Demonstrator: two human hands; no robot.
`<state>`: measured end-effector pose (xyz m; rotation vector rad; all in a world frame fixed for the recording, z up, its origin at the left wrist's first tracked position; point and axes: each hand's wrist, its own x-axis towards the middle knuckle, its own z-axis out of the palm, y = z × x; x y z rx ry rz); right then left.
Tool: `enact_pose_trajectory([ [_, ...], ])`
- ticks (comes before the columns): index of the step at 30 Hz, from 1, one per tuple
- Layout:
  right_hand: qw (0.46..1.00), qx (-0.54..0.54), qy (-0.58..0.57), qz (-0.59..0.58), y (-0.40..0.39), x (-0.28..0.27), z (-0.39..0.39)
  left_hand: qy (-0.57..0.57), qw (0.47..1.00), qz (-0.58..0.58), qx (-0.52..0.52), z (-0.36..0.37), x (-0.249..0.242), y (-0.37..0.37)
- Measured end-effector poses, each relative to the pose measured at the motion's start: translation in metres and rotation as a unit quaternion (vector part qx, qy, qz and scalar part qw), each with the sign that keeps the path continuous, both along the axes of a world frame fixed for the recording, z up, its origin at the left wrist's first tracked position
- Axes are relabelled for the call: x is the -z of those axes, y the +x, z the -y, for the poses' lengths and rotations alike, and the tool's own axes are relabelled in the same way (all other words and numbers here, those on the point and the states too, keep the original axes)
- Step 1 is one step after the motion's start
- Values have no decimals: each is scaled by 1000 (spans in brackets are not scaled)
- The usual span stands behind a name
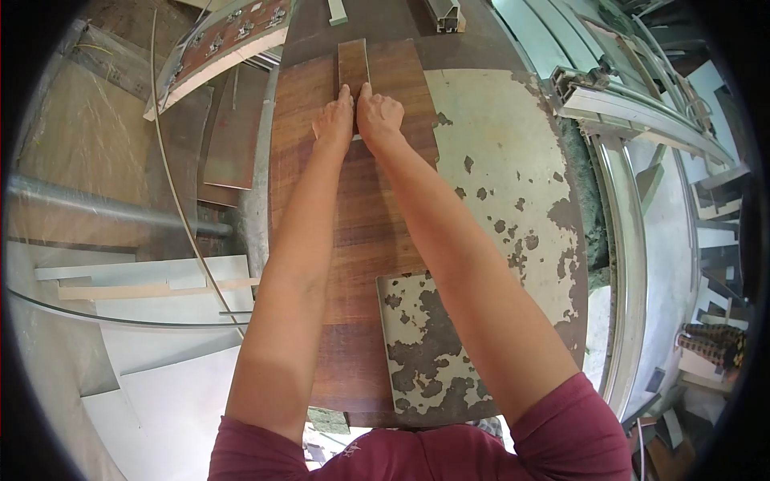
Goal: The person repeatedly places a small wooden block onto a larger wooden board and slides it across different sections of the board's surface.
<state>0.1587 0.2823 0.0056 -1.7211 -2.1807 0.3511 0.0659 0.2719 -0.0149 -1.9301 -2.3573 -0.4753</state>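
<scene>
Reaching straight ahead, both arms stretch over the worktop (313, 50) and draw together at a narrow wood-grained strip (353, 62). The only marking that shows on the maroon shirt (433, 454) is a small pale one on the chest, too small to read. The left hand (331, 122) and the right hand (380, 117) sit side by side, backs upward, each index finger pointing forward with its tip on the strip, the other fingers bent. Thumbs and undersides are hidden, so whether either grip is clamped on the strip or merely laid against it, I cannot tell. The strip lies lengthwise, its far part extending beyond the fingertips, near the far edge of a broad reddish-brown panel (309, 208) with banded grain and a smooth surface. Under the right arm, a rectangular board (413, 321) with flaking cream coating and dark, irregular patches rests on the panel's near right part. Right of the panel, a larger cream surface (489, 112) is chipped in the same blotchy way. Beyond it runs a straight silvery metal rail (627, 264); at left, a thin curved strip (167, 172) crosses in front of clear plastic sheeting (96, 120) and white boards (188, 393).
</scene>
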Motion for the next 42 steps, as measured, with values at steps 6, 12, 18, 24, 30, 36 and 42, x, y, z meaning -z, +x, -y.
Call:
enact_pose_trajectory([
  [6,1000,-2,-21,2,10,-2,45,-15,1000,13,9,44,-4,9],
  [12,1000,11,-23,6,20,-4,112,-45,999,23,5,107,-7,20],
  [18,1000,11,4,27,32,-4,190,-37,998,45,9,187,-10,35],
  [24,998,6,30,57,50,-2,278,-24,999,46,15,276,-7,51],
  [30,997,-15,13,77,67,1,343,-19,999,26,14,343,-6,67],
  [36,996,-20,-16,85,84,-2,399,-23,999,27,12,400,-8,82],
  [42,997,-30,-30,68,97,-2,434,-10,1000,13,11,438,-10,95],
])
